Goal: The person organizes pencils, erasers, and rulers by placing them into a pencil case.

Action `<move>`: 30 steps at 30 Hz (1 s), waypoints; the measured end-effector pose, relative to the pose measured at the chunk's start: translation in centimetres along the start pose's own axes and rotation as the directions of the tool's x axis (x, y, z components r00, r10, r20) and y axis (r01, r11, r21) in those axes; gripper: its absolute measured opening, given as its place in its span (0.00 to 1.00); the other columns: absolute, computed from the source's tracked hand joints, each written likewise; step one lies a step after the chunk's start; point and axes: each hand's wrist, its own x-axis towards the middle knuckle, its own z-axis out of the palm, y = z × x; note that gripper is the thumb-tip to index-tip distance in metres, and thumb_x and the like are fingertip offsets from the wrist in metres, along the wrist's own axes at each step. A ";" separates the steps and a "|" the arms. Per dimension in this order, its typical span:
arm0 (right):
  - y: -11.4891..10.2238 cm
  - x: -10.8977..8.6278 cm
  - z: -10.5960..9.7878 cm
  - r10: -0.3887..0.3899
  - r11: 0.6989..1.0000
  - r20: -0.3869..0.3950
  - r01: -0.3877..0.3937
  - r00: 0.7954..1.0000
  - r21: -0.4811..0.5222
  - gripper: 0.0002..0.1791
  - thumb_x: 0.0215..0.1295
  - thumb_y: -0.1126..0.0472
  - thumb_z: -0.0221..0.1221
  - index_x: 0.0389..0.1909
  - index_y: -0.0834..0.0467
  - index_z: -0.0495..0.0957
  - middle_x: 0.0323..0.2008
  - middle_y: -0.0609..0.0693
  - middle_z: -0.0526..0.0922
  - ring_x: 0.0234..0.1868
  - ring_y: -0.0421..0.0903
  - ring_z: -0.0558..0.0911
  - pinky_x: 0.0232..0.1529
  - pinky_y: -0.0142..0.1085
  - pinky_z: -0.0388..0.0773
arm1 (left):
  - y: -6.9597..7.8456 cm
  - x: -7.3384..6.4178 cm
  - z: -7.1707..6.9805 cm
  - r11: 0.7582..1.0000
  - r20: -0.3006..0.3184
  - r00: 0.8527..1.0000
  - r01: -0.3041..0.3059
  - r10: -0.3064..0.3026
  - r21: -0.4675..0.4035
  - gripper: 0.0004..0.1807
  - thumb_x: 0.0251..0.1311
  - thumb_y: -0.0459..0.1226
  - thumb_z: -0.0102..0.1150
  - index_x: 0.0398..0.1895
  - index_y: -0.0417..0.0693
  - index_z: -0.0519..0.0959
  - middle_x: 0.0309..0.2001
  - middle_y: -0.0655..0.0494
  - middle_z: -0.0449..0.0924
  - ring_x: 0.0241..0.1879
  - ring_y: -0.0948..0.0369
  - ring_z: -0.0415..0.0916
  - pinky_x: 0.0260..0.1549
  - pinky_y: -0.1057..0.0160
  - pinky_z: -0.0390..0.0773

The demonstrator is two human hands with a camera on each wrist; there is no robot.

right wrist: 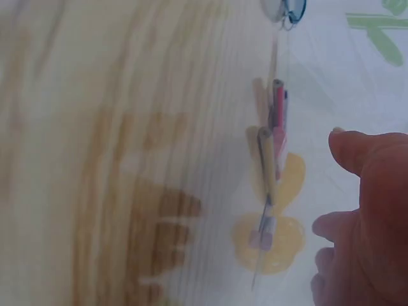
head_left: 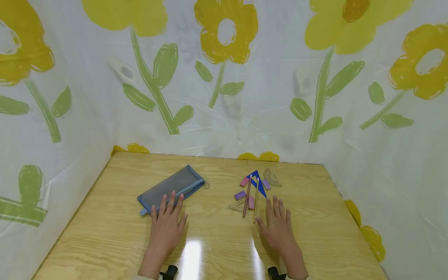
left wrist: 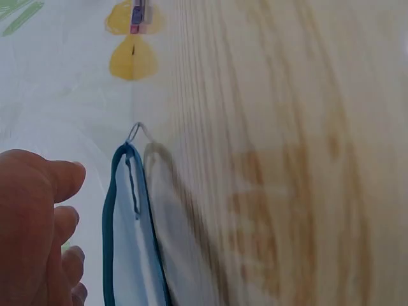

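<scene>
A blue-edged mesh pencil case (head_left: pixel 164 189) with a zip lies on the left part of the table. My left hand (head_left: pixel 166 229) is just in front of it, fingers straight and spread, their tips overlapping its near edge in the head view; the left wrist view shows the fingers apart from the case (left wrist: pixel 131 242). My right hand (head_left: pixel 279 227) is held palm down with straight fingers, beside a dark red pencil (head_left: pixel 247 196) and a gold pencil (head_left: pixel 256 200). Around the pencils lie a blue set square (head_left: pixel 262 190), a clear protractor (head_left: pixel 274 179), and several pink and purple erasers (head_left: pixel 240 195). Neither hand holds anything.
The wooden table (head_left: pixel 105 229) is bordered at the back and both sides by a white cloth (head_left: pixel 259 128) printed with yellow flowers. A clear plastic drawing tool (head_left: pixel 235 209) lies partly under the pencils. A ring (head_left: pixel 207 186) hangs at the case's zip end.
</scene>
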 end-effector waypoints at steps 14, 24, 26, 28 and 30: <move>-0.4 0.1 0.8 -0.077 0.928 0.080 0.042 0.994 0.371 0.41 0.75 0.52 0.56 0.79 0.66 0.50 0.80 0.67 0.43 0.79 0.68 0.42 0.74 0.72 0.46 | -0.2 2.5 -0.9 0.997 0.050 0.996 -0.072 0.072 0.011 0.30 0.73 0.46 0.56 0.73 0.42 0.70 0.79 0.36 0.50 0.77 0.35 0.46 0.71 0.24 0.47; -1.5 1.6 0.5 -0.100 0.874 -0.040 0.107 0.994 0.473 0.33 0.70 0.65 0.61 0.73 0.66 0.64 0.71 0.66 0.67 0.72 0.68 0.64 0.71 0.66 0.63 | -1.7 4.8 -1.4 0.996 0.149 0.986 -0.079 0.074 0.028 0.25 0.74 0.47 0.53 0.66 0.40 0.77 0.79 0.36 0.49 0.78 0.35 0.44 0.73 0.26 0.44; -1.4 2.0 0.5 -0.102 0.859 -0.020 0.099 0.995 0.502 0.32 0.71 0.64 0.60 0.73 0.66 0.65 0.71 0.65 0.68 0.72 0.66 0.66 0.71 0.64 0.64 | -2.1 5.3 -1.3 0.995 0.157 0.983 -0.096 0.090 0.030 0.25 0.74 0.47 0.53 0.65 0.41 0.78 0.79 0.36 0.49 0.78 0.35 0.44 0.73 0.27 0.45; -1.3 2.4 0.5 -0.107 0.840 -0.003 0.092 0.994 0.535 0.30 0.72 0.65 0.60 0.72 0.66 0.66 0.71 0.63 0.70 0.72 0.64 0.67 0.71 0.63 0.65 | -2.4 5.7 -1.2 0.993 0.175 0.979 -0.113 0.107 0.026 0.25 0.74 0.47 0.53 0.65 0.41 0.78 0.79 0.36 0.49 0.78 0.35 0.44 0.73 0.27 0.46; -1.2 2.8 0.5 -0.114 0.821 0.005 0.091 0.994 0.564 0.28 0.72 0.66 0.59 0.71 0.67 0.68 0.69 0.63 0.72 0.70 0.63 0.69 0.71 0.62 0.66 | -2.8 6.1 -1.1 0.992 0.194 0.974 -0.125 0.121 0.013 0.24 0.74 0.47 0.53 0.65 0.41 0.79 0.79 0.36 0.50 0.78 0.35 0.44 0.73 0.28 0.47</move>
